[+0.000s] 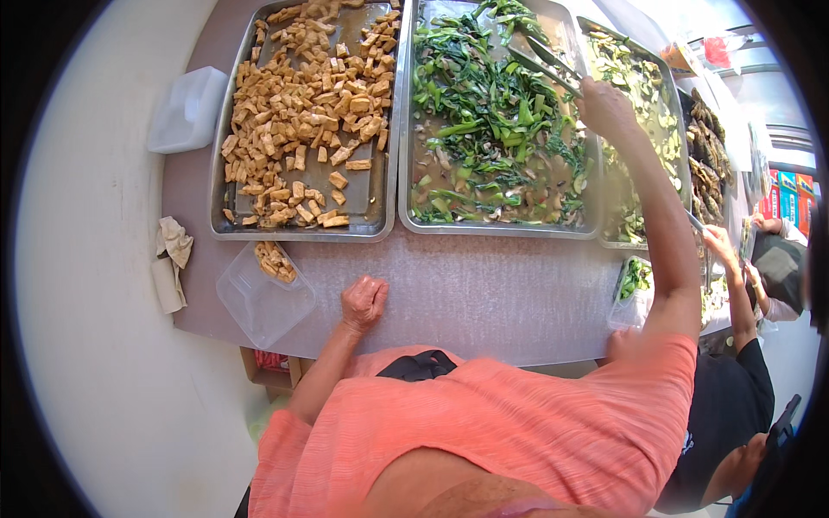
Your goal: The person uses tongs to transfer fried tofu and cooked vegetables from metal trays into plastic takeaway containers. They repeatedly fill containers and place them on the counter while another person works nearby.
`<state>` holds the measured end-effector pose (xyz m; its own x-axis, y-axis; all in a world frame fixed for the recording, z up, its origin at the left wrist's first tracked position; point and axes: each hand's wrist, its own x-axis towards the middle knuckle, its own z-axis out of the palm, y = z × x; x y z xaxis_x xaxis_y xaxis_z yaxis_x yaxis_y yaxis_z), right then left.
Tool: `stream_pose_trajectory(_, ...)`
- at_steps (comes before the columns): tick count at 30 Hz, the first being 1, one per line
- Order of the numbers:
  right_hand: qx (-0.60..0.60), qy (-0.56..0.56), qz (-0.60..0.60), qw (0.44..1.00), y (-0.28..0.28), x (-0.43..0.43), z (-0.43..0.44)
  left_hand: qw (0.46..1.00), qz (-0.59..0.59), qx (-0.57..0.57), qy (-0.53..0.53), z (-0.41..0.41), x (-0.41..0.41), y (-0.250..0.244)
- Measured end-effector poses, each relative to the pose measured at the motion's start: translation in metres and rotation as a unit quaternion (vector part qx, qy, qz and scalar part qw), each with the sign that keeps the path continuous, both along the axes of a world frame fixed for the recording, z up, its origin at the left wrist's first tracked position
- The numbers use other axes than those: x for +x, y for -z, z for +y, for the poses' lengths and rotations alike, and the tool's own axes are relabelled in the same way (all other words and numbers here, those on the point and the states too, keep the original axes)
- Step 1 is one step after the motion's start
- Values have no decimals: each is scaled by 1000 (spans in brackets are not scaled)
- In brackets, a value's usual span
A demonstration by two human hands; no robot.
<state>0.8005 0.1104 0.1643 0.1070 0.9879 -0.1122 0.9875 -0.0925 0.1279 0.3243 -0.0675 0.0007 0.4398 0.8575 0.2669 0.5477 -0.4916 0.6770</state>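
My right hand (pixel 603 107) grips metal serving tongs (pixel 547 65), whose parted tips are over the leafy greens (pixel 511 110) in the middle steel tray (pixel 505 228). Mushroom pieces and liquid lie among those greens. My left hand (pixel 364 302) is a closed fist resting on the table, with nothing seen in it. To its left sits a clear plastic compartment container (pixel 259 304) holding some fried tofu pieces (pixel 275 260) in one section. Behind it, the left steel tray (pixel 301 234) carries many more fried tofu pieces (pixel 291 116).
A tray of sliced vegetables (pixel 638 97) stands at right, with dark food beyond. White stacked containers (pixel 188 110) and a crumpled cloth (pixel 174 241) lie at left. Close at right, a co-worker's hand (pixel 720 245) holds a utensil near another container of greens (pixel 631 291).
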Motion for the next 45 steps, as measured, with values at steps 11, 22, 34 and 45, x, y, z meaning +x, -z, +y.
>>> stream_pose_trajectory(11,49,112,44,992,89,38,155,999,22,-19,12,1,-1,1)
stream_pose_trajectory(22,41,-74,-30,996,76,-33,34,999,30,-18,-6,-5,-2,1)
stream_pose_trajectory(34,-33,-80,13,996,42,-57,-138,1000,-6,-5,-18,-5,1,3)
stream_pose_trajectory(45,101,-36,-10,994,62,-106,-37,1000,-12,2,-13,-3,1,0)
